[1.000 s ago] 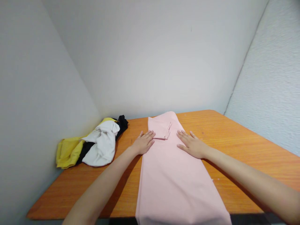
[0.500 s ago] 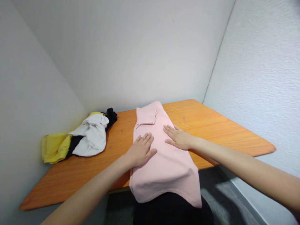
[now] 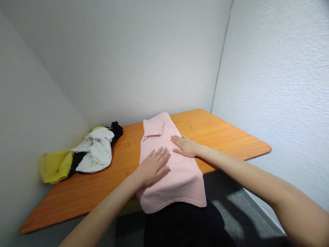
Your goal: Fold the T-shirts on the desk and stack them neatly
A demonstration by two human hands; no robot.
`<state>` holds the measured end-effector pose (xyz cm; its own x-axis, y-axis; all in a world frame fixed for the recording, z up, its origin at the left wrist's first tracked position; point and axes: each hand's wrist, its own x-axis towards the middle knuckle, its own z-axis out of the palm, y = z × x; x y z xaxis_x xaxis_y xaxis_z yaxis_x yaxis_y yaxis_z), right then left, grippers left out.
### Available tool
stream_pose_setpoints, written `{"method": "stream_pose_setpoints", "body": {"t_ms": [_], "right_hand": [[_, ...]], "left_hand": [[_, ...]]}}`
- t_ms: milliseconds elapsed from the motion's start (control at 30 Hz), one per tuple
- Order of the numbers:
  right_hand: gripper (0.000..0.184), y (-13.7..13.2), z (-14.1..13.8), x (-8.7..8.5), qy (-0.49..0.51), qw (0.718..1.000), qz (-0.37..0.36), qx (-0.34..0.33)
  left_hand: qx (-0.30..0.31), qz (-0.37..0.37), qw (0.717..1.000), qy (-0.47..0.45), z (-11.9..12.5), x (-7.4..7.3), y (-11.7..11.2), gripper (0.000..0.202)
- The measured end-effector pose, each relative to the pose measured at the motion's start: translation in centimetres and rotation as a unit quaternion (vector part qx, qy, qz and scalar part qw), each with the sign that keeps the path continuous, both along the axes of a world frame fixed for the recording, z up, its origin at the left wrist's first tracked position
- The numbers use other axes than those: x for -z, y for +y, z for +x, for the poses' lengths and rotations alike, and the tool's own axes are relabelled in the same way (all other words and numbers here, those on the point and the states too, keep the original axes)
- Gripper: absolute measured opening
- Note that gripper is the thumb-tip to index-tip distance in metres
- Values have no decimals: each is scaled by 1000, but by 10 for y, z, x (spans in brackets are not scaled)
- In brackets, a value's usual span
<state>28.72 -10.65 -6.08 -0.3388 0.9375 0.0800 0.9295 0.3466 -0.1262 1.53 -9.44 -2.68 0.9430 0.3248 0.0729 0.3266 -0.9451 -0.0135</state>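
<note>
The left hand (image 3: 153,166) has slid off the folded flap (image 3: 153,129), which seems to hold unaided at its twelve o'clock. The right hand (image 3: 186,146) rests at two; both lie spread, palm-down, on the pink garment (image 3: 180,175), overhanging the table (image 3: 218,130) toward six.

Right hand (image 3: 186,146) lies flat on the pink garment (image 3: 181,175) across the bench (image 3: 221,133); left hand (image 3: 152,168) perhaps just touches it

The person's left forearm (image 3: 108,206) and right forearm (image 3: 239,168) are angling inward ahead of the body. The left hand (image 3: 153,167) is lying palm down, thumb spread; the right hand (image 3: 186,147), also palm down, is resting slightly farther forward, fingers extending.
</note>
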Motion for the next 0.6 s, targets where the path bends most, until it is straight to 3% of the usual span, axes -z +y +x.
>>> {"method": "stream_pose_setpoints", "body": {"t_ms": [133,233,300,367,433,600], "right_hand": [[76,1,1,2,6,1000,5,-2],[77,0,0,1,5,1000,6,1],[77,0,0,0,3,1000,5,3],[77,-1,-1,-1,-2,1000,4,5],[77,-2,-1,-2,-4,1000,3,6],[77,-1,0,-3,-7,1000,-5,5]], "left_hand": [[145,62,986,-46,31,-6,-53,51],[281,152,945,-66,54,1,-83,38],[341,204,914,-78,70,9,-94,36],[362,236,898,-79,85,16,-99,32],[361,235,900,-65,96,20,-102,25],[384,138,911,-63,97,19,-112,21]]}}
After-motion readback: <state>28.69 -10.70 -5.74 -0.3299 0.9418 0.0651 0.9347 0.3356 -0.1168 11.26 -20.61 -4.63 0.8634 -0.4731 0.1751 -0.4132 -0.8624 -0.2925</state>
